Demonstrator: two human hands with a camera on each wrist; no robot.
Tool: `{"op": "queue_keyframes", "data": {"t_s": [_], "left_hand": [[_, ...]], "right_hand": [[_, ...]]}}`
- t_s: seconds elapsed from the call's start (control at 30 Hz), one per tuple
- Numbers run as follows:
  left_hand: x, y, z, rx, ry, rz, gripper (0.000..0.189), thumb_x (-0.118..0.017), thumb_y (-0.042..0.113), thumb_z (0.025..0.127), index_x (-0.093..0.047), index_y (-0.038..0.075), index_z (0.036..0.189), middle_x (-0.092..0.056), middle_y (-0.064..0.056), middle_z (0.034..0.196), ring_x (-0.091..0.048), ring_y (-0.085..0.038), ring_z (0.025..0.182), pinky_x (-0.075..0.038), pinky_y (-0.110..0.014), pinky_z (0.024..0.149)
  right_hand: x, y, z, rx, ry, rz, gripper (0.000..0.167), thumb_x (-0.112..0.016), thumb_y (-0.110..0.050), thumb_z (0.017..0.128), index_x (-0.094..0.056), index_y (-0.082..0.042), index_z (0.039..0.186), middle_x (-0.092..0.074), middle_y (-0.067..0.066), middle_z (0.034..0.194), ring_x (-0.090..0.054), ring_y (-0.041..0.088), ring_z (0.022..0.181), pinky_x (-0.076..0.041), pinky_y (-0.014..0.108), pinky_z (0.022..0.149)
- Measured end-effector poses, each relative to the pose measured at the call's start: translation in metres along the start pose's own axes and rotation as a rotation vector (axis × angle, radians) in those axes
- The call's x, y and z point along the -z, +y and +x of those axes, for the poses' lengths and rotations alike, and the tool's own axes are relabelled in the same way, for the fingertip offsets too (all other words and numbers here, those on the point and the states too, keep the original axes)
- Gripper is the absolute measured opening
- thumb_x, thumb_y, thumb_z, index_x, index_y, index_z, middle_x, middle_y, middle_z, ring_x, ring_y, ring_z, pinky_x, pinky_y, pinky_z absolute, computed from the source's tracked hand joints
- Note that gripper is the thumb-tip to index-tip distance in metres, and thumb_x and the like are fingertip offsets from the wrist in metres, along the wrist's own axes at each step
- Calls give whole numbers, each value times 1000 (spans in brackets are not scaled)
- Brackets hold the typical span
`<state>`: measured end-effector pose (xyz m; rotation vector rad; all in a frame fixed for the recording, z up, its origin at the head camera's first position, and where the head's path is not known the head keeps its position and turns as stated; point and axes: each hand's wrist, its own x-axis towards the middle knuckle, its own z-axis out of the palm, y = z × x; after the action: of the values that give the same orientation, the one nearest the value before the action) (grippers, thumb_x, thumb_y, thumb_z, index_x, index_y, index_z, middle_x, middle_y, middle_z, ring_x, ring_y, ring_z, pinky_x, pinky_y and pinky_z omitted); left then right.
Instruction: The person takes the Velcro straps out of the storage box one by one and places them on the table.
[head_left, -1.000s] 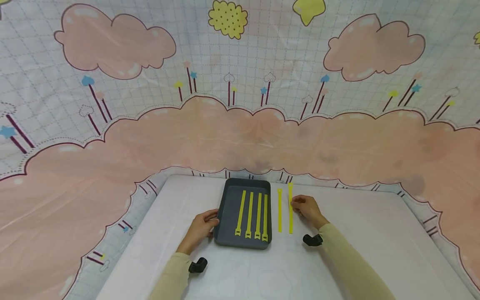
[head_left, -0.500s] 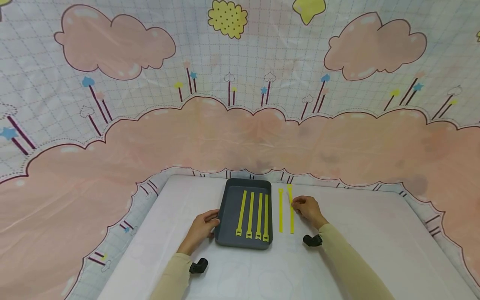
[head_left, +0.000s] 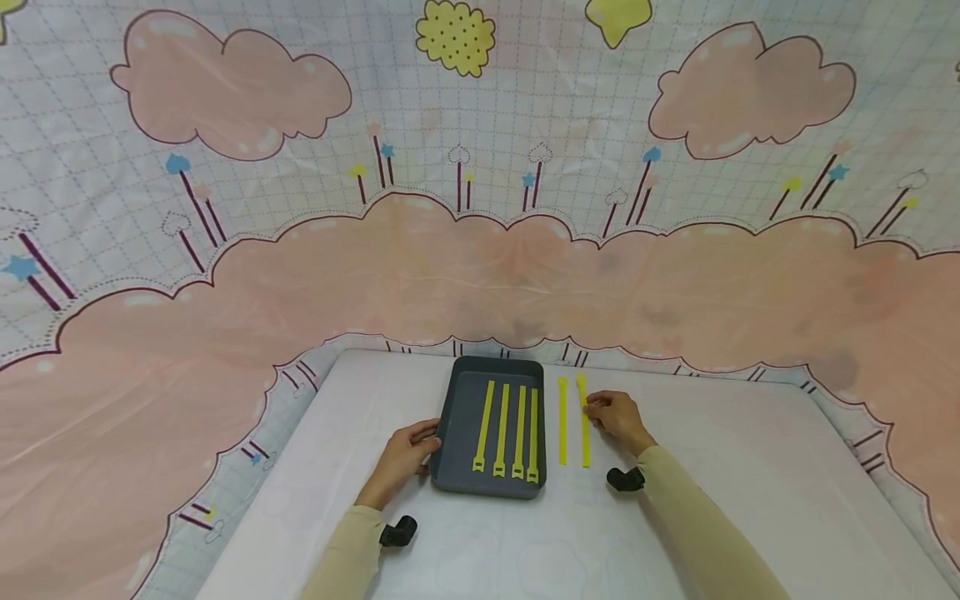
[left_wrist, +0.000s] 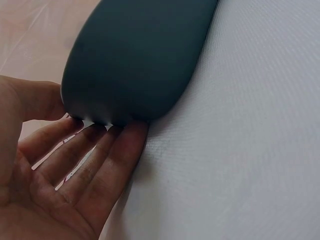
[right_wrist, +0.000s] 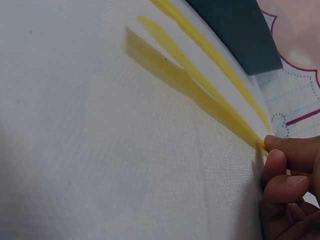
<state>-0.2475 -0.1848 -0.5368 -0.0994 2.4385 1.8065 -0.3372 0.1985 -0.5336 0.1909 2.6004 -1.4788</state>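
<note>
Four straps [head_left: 503, 430] lay in the tray [head_left: 458, 437], two beside it; right hand [head_left: 618, 417] pinched the farther strap [head_left: 586, 439], left hand [head_left: 402, 457] gripped the tray.

On my head view, with the dark grey tray [head_left: 459, 429] as clock centre, I read its walls as smooth with a soft, low sheen, moulded plastic or coated metal, I can't tell which; the yellow strips [head_left: 562, 421] at 3 o'clock look thin, flat and matt. The white tabletop [right_wrist: 100, 125] shows a fine woven grain on my wrist feeds, while at 12 o'clock the printed backdrop [head_left: 525, 279] is a lightly creased, faintly shiny sheet. I see matt cloth sleeves [head_left: 697, 529] at 4 and 8 o'clock.
</note>
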Motion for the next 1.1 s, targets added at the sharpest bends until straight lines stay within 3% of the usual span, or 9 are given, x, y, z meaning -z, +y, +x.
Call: {"op": "queue_keyframes", "data": {"t_s": [0.4,0.63,0.93,1.1], "left_hand": [[-1,-2,1,-3,2,6,43,-62,13,95,-58,9,137,-61,-18,135,-65,-25,113,-57,-33,64],[-1,1,3,-15,-13,17,45,-61,13,95,-55,7,139,-60,-19,137,-65,-24,111,-57,-32,64],[0,1,2,5,-15,18,43,-61,13,95,-57,7,138,-61,-18,136,-64,-27,115,-56,-32,64],[0,1,0,-3,-2,11,44,-61,11,95,-56,8,138,-61,-18,135,-64,-25,112,-56,-33,63]], "right_hand": [[2,-1,-2,-32,16,16,34,-68,-17,92,-64,-1,122,-61,4,81,-53,12,63,-42,23,53],[4,1,-2,4,61,16,33,-66,-19,93,-65,-3,123,-64,9,95,-55,14,72,-45,24,59],[4,6,-8,28,45,147,32,-63,-22,96,-62,-7,123,-58,8,102,-57,14,77,-48,24,64],[7,1,-10,108,51,215,33,-65,-20,96,-62,-4,124,-60,6,100,-62,11,81,-52,25,67]]}}
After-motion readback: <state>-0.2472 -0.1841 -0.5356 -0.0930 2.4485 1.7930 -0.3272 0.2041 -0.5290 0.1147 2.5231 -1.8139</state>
